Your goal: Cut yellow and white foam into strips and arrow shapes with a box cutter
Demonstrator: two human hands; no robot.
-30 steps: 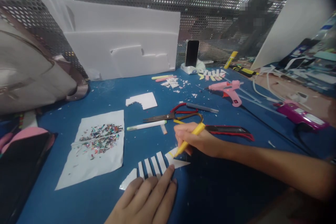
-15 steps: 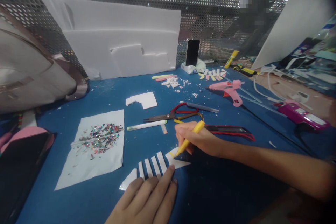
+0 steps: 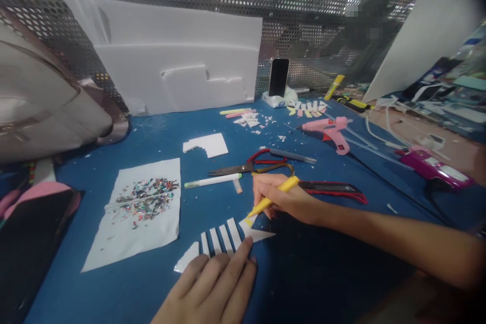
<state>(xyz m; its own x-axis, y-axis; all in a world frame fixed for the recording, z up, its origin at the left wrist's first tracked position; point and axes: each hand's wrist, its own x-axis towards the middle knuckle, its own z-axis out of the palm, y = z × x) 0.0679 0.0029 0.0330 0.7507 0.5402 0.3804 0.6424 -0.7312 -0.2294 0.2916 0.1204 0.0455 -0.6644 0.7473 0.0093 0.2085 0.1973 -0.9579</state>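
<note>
The right hand (image 3: 285,199) clasped a yellow marker (image 3: 290,184) while the unclenched left hand (image 3: 212,288) hid white strips' (image 3: 225,239) near ends.

Head view, forward and downward.

Glue gun (image 3: 332,130) lying at right on a blue counter (image 3: 155,139), phone (image 3: 279,77) standing at the far side, bag (image 3: 41,98) at left.
</note>
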